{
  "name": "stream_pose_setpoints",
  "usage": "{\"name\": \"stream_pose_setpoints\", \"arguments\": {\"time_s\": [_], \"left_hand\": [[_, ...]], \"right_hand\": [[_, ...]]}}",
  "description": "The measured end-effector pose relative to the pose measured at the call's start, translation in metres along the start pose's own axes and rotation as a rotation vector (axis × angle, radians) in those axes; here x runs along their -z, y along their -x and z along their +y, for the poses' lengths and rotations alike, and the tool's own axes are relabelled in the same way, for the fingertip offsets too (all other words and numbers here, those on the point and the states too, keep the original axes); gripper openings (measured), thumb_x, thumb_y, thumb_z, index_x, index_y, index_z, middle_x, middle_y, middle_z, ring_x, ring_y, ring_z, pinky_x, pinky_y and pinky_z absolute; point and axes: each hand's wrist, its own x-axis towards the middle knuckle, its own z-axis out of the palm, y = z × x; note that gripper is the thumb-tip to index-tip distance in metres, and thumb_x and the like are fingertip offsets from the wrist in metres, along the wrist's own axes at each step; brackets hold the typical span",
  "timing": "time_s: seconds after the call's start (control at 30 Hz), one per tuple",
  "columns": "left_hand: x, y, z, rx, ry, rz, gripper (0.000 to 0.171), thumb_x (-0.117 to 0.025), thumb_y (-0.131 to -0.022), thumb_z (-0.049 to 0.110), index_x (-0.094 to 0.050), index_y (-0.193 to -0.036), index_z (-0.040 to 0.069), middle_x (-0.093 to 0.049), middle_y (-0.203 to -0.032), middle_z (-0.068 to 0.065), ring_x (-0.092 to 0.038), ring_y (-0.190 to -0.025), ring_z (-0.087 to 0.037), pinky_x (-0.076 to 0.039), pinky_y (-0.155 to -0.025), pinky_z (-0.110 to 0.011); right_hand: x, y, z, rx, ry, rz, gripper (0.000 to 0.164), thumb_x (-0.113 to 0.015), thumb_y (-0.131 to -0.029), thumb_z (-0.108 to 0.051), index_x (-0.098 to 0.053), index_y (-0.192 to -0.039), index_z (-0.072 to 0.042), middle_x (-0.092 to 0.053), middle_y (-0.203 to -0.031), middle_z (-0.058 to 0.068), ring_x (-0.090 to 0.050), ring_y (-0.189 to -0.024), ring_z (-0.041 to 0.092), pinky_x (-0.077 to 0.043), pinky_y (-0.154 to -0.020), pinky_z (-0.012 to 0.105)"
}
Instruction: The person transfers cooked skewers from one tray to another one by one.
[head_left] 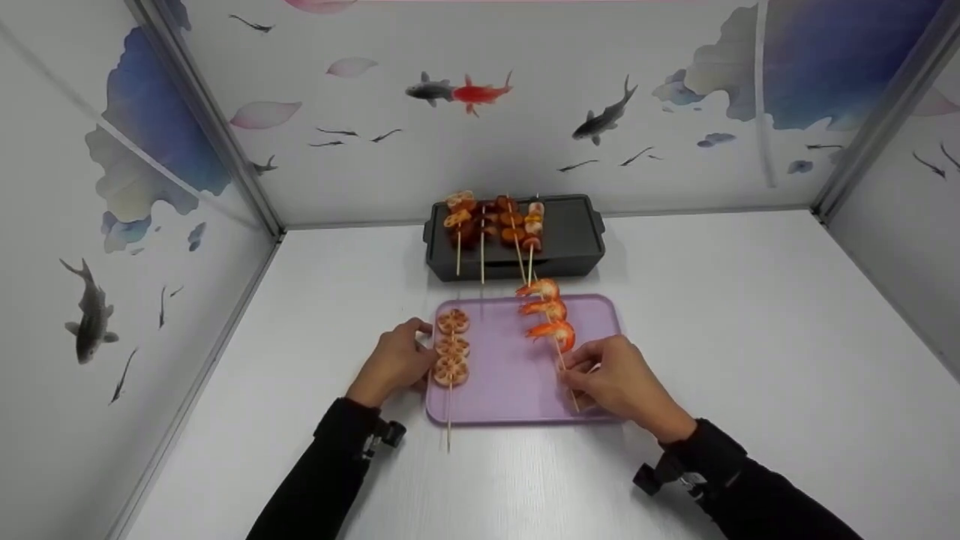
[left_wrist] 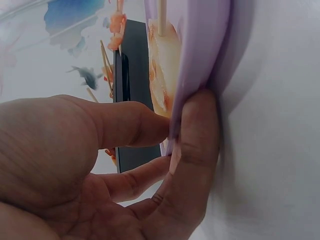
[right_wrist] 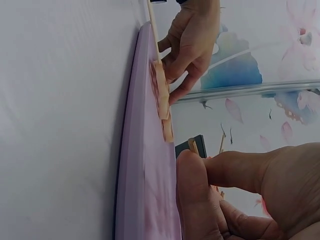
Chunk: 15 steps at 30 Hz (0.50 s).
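Observation:
My left hand (head_left: 396, 361) grips the left rim of a lilac tray (head_left: 501, 390); in the left wrist view the thumb (left_wrist: 137, 125) lies at the rim and a finger (left_wrist: 199, 125) reaches under it. A lotus root skewer (head_left: 452, 347), three browned slices on a stick, lies along the tray's left side, its stick end jutting past the front edge. Over the tray's right side, my right hand (head_left: 619, 379) pinches the lower stick of a shrimp skewer (head_left: 553, 335). Three orange shrimps sit on its upper part, which points toward the grill.
Behind the tray stands a black tabletop grill (head_left: 570, 229). Several skewers lie across its left half, among them a lotus root one (head_left: 459, 214) and a meat-and-vegetable one (head_left: 533, 221), sticks overhanging the front. Printed walls enclose the white table (head_left: 345, 277) at the back and sides.

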Motion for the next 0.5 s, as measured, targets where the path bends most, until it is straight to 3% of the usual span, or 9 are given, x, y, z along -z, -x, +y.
{"name": "stream_pose_setpoints", "arguments": {"time_s": [0.5], "left_hand": [[0.001, 0.003, 0.002, -0.013, -0.022, 0.006, 0.046, -0.062, -0.094, 0.014, -0.055, -0.138, 0.002, -0.067, -0.083, -0.005, -0.064, -0.063, -0.017, -0.049, -0.055, -0.031]], "right_hand": [[-0.018, 0.001, -0.006, 0.036, 0.011, -0.009, 0.005, -0.081, -0.085, -0.011, -0.077, -0.086, -0.009, -0.07, -0.073, 0.002, -0.068, -0.059, 0.018, -0.056, -0.052, 0.033]]}}
